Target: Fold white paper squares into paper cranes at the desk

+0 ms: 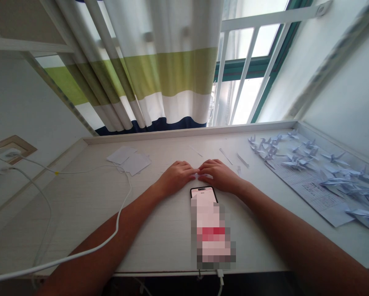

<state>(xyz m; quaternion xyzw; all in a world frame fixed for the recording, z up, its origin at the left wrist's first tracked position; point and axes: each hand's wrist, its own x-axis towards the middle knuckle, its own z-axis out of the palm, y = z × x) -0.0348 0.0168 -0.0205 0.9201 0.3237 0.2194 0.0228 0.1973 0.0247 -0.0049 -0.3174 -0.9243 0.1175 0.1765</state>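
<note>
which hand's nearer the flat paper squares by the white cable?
Left. The left hand is to the right of the paper squares, apart from them; the right hand is farther right, beyond the left hand.

Phone [209,224]: face up on the white worktop [160,234], top of its screen lit, the rest pixelated
Left hand [180,173]: just beyond the phone's top edge, fingers bent, tips meeting the right hand
Right hand [217,173]: also just beyond the phone's top edge; a pale piece [198,176] between the hands is mostly hidden
Paper sheets [137,164]: flat, beyond the phone and to its left
Paper strips [226,156]: beyond the phone, slightly right
Folded paper cranes [295,161]: well right of the phone, several on a printed sheet [307,193]
White cable [119,216]: left of the phone, crossing the left forearm
Curtain [172,78]: far beyond the phone
</note>
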